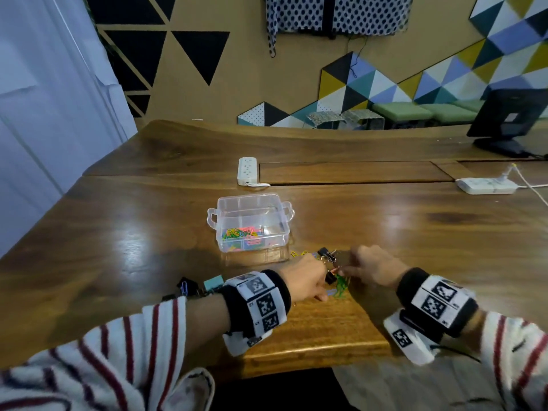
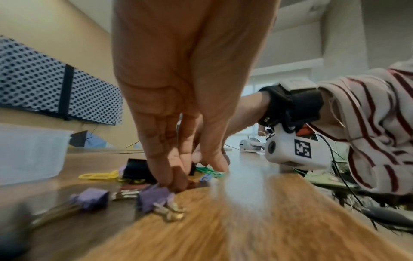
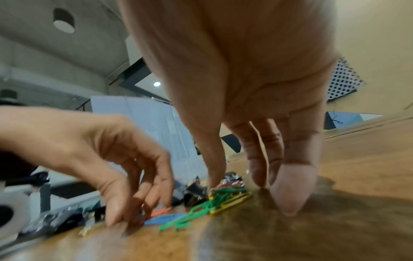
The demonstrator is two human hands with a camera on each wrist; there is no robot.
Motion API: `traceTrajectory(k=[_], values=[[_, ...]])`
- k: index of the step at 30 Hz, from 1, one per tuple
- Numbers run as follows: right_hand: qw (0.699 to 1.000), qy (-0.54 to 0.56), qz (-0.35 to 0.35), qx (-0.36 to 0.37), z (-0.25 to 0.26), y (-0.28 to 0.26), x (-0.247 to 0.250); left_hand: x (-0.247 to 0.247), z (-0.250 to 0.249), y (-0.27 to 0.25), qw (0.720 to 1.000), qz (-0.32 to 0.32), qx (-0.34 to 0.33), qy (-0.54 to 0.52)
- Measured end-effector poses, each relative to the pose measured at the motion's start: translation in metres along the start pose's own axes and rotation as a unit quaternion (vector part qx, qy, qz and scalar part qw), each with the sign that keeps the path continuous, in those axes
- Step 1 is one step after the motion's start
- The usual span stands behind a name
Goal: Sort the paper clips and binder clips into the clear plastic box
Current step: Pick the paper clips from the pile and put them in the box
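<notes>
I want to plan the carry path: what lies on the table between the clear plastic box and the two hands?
In the head view, yellow paper clips and a black binder clip lie between the clear plastic box and the left hand and right hand.

Even indoor light is cast across the wooden table [image 1: 385,232], where broad pale glare is seen at center left and right of the head view. Straight edges are bowed toward the corners by the wide lens. In the left wrist view, the lower frame is smeared by blur and a white sheen streaks the wood. In the right wrist view, two ceiling lamps [image 3: 63,21] are seen at upper left, the foreground is softened, and a dark shadow is thrown under the right hand [image 3: 257,106].
</notes>
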State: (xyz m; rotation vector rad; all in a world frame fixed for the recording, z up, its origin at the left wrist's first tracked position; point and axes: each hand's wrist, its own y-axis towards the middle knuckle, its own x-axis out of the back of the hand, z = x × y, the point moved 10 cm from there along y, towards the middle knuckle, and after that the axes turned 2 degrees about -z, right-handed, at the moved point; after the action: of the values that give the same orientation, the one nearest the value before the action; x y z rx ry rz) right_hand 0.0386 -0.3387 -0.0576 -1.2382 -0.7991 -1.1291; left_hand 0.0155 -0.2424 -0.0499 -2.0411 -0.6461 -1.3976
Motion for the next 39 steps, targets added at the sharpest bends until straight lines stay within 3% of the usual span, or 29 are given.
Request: traceTrajectory(k=[4, 9, 13, 15, 18, 20, 23, 29, 34, 39], values=[[0.999, -0.030, -0.019, -0.010, 0.011, 0.004, -0.002, -0.003, -0.010, 0.007, 0.997, -0.013, 0.030, 0.066], [1.000, -0.010, -0.025, 0.005, 0.020, 0.008, -0.002, -0.001, -0.010, 0.007, 0.996, -0.029, 0.060, 0.059], [0.998, 0.042, -0.037, 0.020, 0.022, 0.006, 0.000, -0.005, -0.009, 0.011, 0.998, -0.004, 0.047, 0.044], [0.996, 0.048, -0.048, 0.051, 0.023, 0.001, 0.006, -0.009, -0.008, 0.011, 0.998, 0.012, 0.042, 0.045], [0.984, 0.052, -0.057, 0.160, 0.031, -0.015, 0.014, -0.009, -0.009, 0.008, 0.997, 0.012, 0.032, 0.071], [0.973, -0.023, -0.014, 0.230, 0.036, -0.027, 0.003, -0.008, -0.010, 0.007, 0.996, -0.003, 0.022, 0.088], [0.956, -0.110, 0.031, 0.269, 0.034, -0.037, -0.013, -0.004, -0.012, 0.008, 0.997, -0.014, 0.007, 0.077], [0.970, -0.037, 0.037, 0.237, 0.025, -0.025, -0.010, 0.000, -0.020, 0.015, 1.000, -0.017, 0.008, -0.021], [0.976, 0.063, 0.036, 0.206, 0.015, -0.018, -0.011, -0.008, -0.026, 0.022, 0.999, 0.015, 0.009, -0.035], [0.979, 0.060, 0.044, 0.188, 0.010, -0.017, -0.012, -0.016, -0.013, 0.031, 0.997, 0.033, 0.029, -0.057]])
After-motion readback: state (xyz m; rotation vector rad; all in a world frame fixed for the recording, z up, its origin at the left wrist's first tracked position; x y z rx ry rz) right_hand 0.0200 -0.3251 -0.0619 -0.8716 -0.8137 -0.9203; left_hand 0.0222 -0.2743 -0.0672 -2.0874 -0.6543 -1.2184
